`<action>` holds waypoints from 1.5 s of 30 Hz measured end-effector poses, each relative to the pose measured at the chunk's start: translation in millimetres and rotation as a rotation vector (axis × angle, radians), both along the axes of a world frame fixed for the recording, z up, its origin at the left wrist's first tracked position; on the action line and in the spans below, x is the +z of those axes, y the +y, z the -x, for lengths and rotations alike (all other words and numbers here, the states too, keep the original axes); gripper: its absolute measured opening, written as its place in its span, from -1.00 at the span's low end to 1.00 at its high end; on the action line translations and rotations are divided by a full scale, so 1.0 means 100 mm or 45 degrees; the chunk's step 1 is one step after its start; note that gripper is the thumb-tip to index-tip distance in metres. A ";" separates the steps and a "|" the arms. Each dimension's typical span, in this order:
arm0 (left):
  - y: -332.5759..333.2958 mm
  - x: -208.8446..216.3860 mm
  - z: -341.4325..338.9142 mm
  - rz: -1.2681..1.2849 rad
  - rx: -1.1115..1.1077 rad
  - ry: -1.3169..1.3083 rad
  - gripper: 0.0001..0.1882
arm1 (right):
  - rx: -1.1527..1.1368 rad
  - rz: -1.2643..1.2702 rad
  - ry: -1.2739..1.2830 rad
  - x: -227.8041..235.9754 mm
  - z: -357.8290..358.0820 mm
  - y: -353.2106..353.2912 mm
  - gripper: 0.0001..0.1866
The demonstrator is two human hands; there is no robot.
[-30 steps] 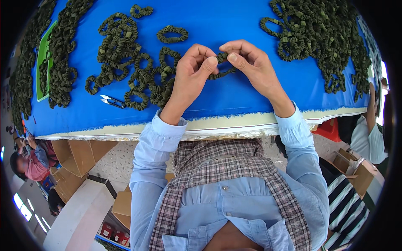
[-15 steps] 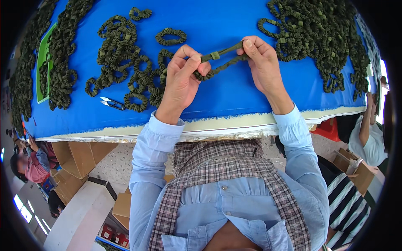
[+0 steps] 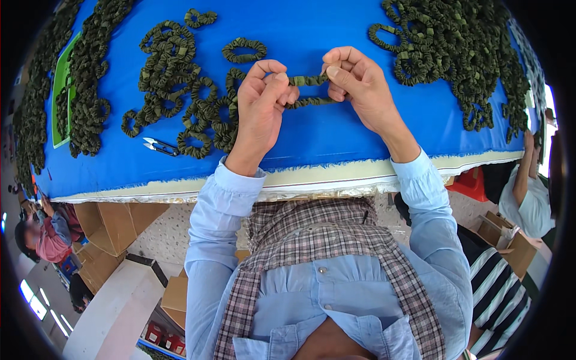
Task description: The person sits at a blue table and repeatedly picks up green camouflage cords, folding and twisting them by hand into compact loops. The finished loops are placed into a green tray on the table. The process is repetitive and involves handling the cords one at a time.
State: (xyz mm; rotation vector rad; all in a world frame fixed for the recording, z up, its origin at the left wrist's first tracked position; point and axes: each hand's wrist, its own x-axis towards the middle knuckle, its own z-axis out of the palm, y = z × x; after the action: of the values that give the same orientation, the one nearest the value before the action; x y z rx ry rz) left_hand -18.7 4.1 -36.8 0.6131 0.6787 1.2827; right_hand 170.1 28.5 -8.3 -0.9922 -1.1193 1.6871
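Between my two hands, above the blue tabletop, is a dark green gathered scrunchie (image 3: 307, 80) with a lighter green band on its upper strand. My left hand (image 3: 261, 107) pinches its left end between thumb and fingers. My right hand (image 3: 359, 84) grips the right end, fingers curled in. The two strands run roughly parallel, with blue cloth showing between them. Just beyond my left hand lies a single loose scrunchie (image 3: 245, 50). A heap of scrunchies (image 3: 171, 66) spreads to the left, and its near end sits beside my left wrist.
Thread snips (image 3: 160, 147) lie left of my left wrist. A large scrunchie pile (image 3: 450, 54) covers the right side. Far left, a green tray (image 3: 62, 90) stands among more scrunchies. The blue cloth's frayed edge (image 3: 336, 170) runs along the table front. Other people work at both sides.
My right hand has moved left, nearer my left hand. The scrunchie has gone from stretched and smooth to shorter and gathered, its upper strand now level.
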 end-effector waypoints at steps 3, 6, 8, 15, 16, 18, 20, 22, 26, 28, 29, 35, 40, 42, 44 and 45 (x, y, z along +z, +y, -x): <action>0.00 0.03 -0.03 -0.001 0.050 -0.038 -0.89 | -0.036 -0.147 -0.248 0.06 0.07 -0.03 -0.84; -0.01 0.04 -0.05 -0.021 0.067 -0.035 -0.88 | -0.056 -0.286 -0.355 0.01 0.09 -0.02 -0.82; -0.01 0.06 -0.07 -0.043 0.057 0.000 -0.88 | -0.082 -0.231 -0.340 0.04 0.10 -0.03 -0.83; -0.06 0.17 -0.09 -0.071 0.007 0.256 -0.86 | 0.022 -0.613 -0.681 0.13 0.20 -0.13 -0.83; -0.06 0.16 -0.08 -0.094 -0.002 0.264 -0.86 | -0.008 -0.540 -0.472 0.07 0.22 -0.13 -0.84; -0.06 0.16 -0.08 -0.101 0.010 0.240 -0.86 | 0.018 -0.496 -0.407 0.10 0.21 -0.12 -0.85; -0.06 0.14 -0.07 -0.103 0.042 0.170 -0.86 | 0.027 -0.447 -0.374 0.11 0.18 -0.11 -0.86; -0.04 0.10 -0.05 -0.100 0.088 0.052 -0.86 | 0.013 -0.394 -0.373 0.08 0.13 -0.10 -0.88; 0.00 0.06 0.00 -0.070 0.138 -0.123 -0.87 | 0.037 -0.333 -0.299 0.01 0.01 -0.03 -0.86; -0.02 0.16 0.01 -0.028 0.047 0.076 -0.89 | 0.061 -0.263 -0.208 0.04 -0.03 -0.01 -0.82; -0.03 0.20 0.02 -0.006 0.002 0.175 -0.89 | 0.058 -0.230 -0.134 0.03 -0.03 -0.01 -0.80; -0.06 0.21 -0.06 -0.212 0.047 0.895 -0.87 | -0.010 -0.124 -0.050 0.01 -0.04 0.00 -0.70; -0.04 0.11 -0.02 -0.191 0.079 0.701 -0.81 | -0.123 -0.096 -0.244 0.08 -0.01 0.00 -0.78; -0.04 0.14 -0.03 -0.179 0.055 0.740 -0.78 | -0.074 -0.462 -0.476 0.04 0.06 -0.04 -0.81; -0.05 0.13 -0.03 -0.176 0.034 0.728 -0.76 | -0.014 -0.649 -0.685 0.11 0.12 -0.11 -0.78; -0.04 0.11 -0.04 -0.181 0.027 0.697 -0.76 | -0.005 -0.630 -0.667 0.13 0.14 -0.13 -0.79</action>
State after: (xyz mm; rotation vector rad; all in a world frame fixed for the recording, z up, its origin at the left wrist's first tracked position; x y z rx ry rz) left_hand -14.7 -0.4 -26.1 1.0961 1.0477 1.1936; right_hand 156.4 15.5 4.8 -1.1270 -1.7652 1.0731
